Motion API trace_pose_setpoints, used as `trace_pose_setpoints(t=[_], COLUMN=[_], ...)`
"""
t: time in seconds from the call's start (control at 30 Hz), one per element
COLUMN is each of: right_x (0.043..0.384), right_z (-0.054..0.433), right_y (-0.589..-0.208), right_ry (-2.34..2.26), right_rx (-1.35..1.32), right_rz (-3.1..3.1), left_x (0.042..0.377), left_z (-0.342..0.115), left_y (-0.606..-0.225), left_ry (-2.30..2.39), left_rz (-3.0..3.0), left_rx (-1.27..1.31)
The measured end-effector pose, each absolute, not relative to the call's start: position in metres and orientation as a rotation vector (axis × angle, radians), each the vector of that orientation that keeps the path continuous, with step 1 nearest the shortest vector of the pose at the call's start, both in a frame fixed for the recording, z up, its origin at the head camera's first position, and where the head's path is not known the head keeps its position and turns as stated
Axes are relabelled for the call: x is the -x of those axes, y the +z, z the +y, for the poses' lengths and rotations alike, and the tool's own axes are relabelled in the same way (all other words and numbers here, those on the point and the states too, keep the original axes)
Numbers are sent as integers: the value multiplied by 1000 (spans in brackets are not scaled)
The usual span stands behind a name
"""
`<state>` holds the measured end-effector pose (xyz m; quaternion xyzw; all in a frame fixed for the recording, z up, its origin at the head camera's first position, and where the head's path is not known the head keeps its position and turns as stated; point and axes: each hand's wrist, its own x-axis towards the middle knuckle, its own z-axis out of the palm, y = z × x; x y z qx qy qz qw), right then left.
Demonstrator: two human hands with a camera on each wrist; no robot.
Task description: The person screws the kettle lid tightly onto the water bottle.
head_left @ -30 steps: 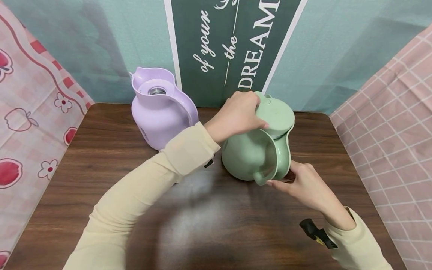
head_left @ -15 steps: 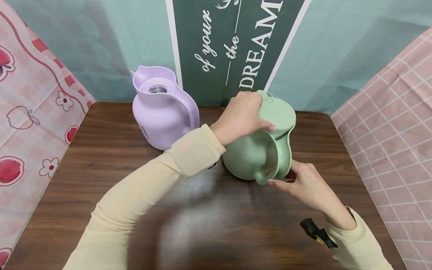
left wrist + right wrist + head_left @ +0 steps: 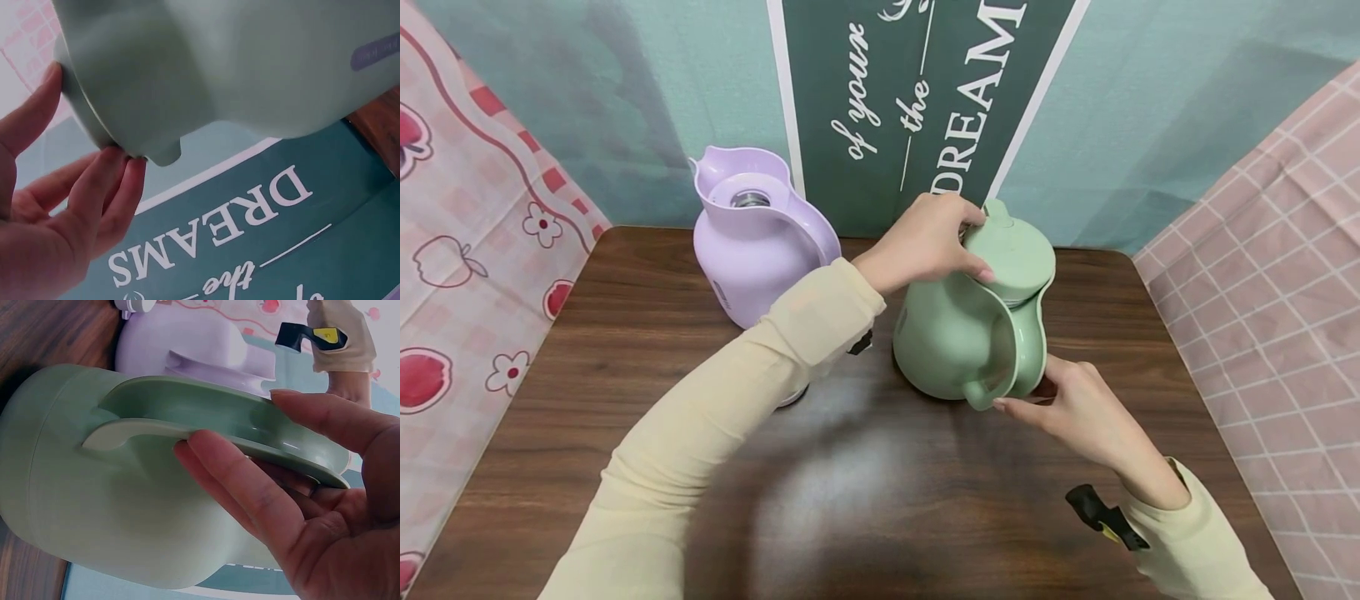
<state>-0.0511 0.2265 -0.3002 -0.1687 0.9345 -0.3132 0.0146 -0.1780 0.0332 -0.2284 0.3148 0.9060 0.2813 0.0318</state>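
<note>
A light green vacuum jug (image 3: 940, 342) stands on the table at center right in the head view, its handle facing the front right. My left hand (image 3: 925, 242) holds its round green lid (image 3: 1018, 254) by the edge, thumb on the near side and fingers on the far side. In the left wrist view those fingers (image 3: 128, 181) meet the lid's rim beside a small tab. My right hand (image 3: 1082, 408) pinches the jug's handle (image 3: 250, 450) between thumb and fingers. A purple vacuum jug (image 3: 756, 258) stands to the left, its neck uncovered.
A pale item (image 3: 793, 396) on the table is mostly hidden under the left sleeve (image 3: 715, 417). Teal cloth with a green lettered panel (image 3: 917, 100) hangs behind. Patterned pink cloths flank the wooden table (image 3: 850, 517).
My left hand has shifted slightly left, its fingertips now showing at the lid's edge. The lid's tab appears turned a little to the right. My right hand keeps its place on the handle.
</note>
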Motion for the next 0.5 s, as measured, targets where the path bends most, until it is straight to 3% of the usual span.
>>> trace_pose_setpoints(t=[0.5], right_x=[52], right_z=[226], right_y=[-299], right_ry=[-955], right_rx=[493], right_rz=[2891], left_x=[169], left_z=[35], left_y=[-222], left_ry=[767], left_rz=[2795], left_rx=[-912])
